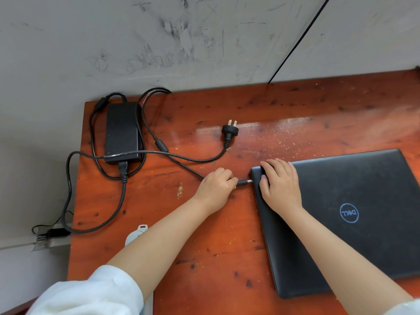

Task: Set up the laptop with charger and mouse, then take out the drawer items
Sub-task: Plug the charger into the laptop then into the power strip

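Observation:
A closed black laptop [354, 219] lies on the right half of the red-brown wooden table [204, 246]. My left hand [216, 187] pinches the charger's barrel connector [244, 182], whose metal tip touches the laptop's left edge near its far corner. My right hand [280, 185] lies flat on that far left corner of the lid, fingers spread, pressing it down. The black charger brick [121, 133] sits at the table's far left, its cables looped around it. The wall plug [230, 130] lies loose on the table, prongs up. No mouse or drawer is in view.
A scuffed grey wall [159, 42] runs behind the table. One charger cable [68, 189] droops off the left edge. A white object [136, 233] shows partly under my left forearm. A small black adapter [56, 233] with thin wires lies on a ledge left of the table.

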Demonstrator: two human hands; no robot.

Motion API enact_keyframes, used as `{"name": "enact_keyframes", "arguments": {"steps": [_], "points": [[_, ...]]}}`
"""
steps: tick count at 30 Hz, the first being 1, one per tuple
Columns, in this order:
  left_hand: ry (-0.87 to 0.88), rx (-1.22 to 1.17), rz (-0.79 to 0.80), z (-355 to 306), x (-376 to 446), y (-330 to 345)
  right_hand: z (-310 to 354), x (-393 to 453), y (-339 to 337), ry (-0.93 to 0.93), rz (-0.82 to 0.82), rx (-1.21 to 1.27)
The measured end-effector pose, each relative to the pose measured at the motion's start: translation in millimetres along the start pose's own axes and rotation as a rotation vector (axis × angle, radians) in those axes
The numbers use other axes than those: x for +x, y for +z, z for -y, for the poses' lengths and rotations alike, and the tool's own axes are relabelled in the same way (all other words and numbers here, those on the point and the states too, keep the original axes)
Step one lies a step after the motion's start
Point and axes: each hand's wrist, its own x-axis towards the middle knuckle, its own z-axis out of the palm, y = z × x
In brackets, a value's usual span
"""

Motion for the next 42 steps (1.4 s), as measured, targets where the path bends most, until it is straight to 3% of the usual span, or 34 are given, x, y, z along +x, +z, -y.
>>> {"name": "enact_keyframes", "arguments": {"steps": [8, 20, 24, 29, 33, 38, 42], "points": [[-0.061, 0.039, 0.139, 5, 11, 13, 3, 0, 1, 0.004, -0.007, -0.001], [-0.091, -0.078, 0.151, 0, 16, 16, 5, 1, 1, 0.013, 0.007, -0.056], [-0.126, 0.012, 0.231, 0, 19, 9, 5, 0, -1, 0.018, 0.010, -0.044], [-0.462, 0.003, -0.060, 30, 36, -15, 5, 1, -2, 0.012, 0.003, -0.025], [-0.697, -0.094, -0.051, 32, 63, -16, 2, 0, -1, -0.010, -0.011, -0.031], [-0.853, -0.160, -0.147, 15, 89, -7, -2, 1, 2, -0.039, -0.028, -0.021], [-0.857, -0.172, -0.213, 10, 65, -19, -8, 3, -1, -0.061, -0.039, -0.021]]}}
